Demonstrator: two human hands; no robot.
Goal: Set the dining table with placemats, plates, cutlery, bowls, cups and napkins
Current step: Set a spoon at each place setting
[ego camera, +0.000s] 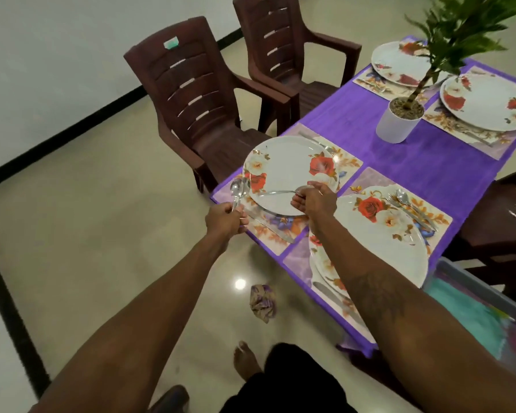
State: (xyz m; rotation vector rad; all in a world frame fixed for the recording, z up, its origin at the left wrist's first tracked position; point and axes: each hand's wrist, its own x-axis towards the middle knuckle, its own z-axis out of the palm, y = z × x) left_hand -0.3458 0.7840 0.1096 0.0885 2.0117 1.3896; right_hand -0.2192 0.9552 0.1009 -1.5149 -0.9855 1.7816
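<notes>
Head view: left hand grips spoons, right hand pinches utensil over plate, chair beyond.

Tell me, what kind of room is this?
Most likely a home dining room: a table under purple cloth set with floral plates, brown plastic armchairs beside it, and a potted plant in the middle.

A dark brown plastic armchair stands against the left edge of the purple tablecloth, a green sticker on its backrest. A matching armchair stands just beyond it. A leafy plant in a white pot stands on the cloth. A crumpled patterned scrap lies on the glossy cream floor.
</notes>
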